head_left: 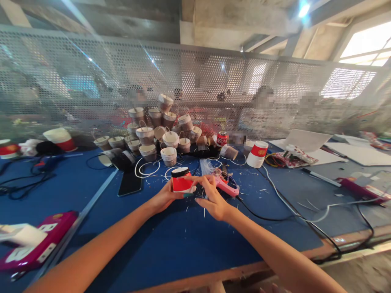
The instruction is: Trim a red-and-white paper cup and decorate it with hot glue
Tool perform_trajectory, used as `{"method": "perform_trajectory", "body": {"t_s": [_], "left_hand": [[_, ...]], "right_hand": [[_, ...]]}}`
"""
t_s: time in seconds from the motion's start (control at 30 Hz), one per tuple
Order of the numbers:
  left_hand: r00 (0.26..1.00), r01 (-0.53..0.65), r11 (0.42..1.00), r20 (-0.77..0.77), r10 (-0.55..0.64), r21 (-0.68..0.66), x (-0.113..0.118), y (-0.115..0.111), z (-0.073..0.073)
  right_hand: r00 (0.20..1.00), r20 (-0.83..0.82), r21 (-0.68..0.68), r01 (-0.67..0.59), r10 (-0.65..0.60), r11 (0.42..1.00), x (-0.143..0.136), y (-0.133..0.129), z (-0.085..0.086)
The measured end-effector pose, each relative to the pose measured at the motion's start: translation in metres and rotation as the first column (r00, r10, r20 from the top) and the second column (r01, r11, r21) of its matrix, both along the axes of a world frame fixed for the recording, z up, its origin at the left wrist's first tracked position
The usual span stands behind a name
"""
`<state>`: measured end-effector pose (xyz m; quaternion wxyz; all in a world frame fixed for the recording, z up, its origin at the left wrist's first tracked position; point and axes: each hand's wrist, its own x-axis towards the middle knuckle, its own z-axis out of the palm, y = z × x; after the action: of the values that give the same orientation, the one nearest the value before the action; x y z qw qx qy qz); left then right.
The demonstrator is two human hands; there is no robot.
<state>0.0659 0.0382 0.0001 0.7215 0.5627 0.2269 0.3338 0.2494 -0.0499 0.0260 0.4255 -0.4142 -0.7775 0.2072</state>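
My left hand is closed around a small red and white paper cup with a black band round its rim, held above the blue table. My right hand reaches in from the right, its forefinger laid against the cup's side and its thumb apart from the cup. Just beyond the right hand lies a pink glue gun with a black cord. Scraps and white trimmings are scattered around it.
Small handled buckets are piled at the back against a perforated metal screen. A black phone lies left of the cup. Further right are stacked paper cups and a soda can. Purple power strips and cables lie at both sides.
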Motion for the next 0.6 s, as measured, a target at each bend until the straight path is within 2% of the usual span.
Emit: {"method": "perform_trajectory", "body": {"t_s": [0.13, 0.3, 0.47, 0.6], "left_hand": [[1.000, 0.026, 1.000, 0.014, -0.026, 0.001, -0.002, 0.003, -0.004], [0.999, -0.001, 0.998, 0.036, 0.004, -0.068, -0.005, 0.005, -0.009], [0.997, 0.035, 0.989, 0.072, -0.025, -0.146, -0.007, 0.004, -0.007], [0.988, 0.125, 0.984, 0.105, -0.112, -0.130, -0.007, 0.003, -0.003]], "right_hand": [[0.987, -0.155, -0.105, 0.013, -0.029, 0.994, 0.000, 0.002, -0.004], [0.929, -0.370, -0.140, -0.050, -0.005, 0.989, -0.001, 0.006, -0.010], [0.903, -0.428, -0.155, -0.029, -0.041, 0.987, 0.003, 0.008, -0.008], [0.869, -0.485, -0.193, -0.002, -0.094, 0.981, 0.009, 0.016, -0.011]]}}
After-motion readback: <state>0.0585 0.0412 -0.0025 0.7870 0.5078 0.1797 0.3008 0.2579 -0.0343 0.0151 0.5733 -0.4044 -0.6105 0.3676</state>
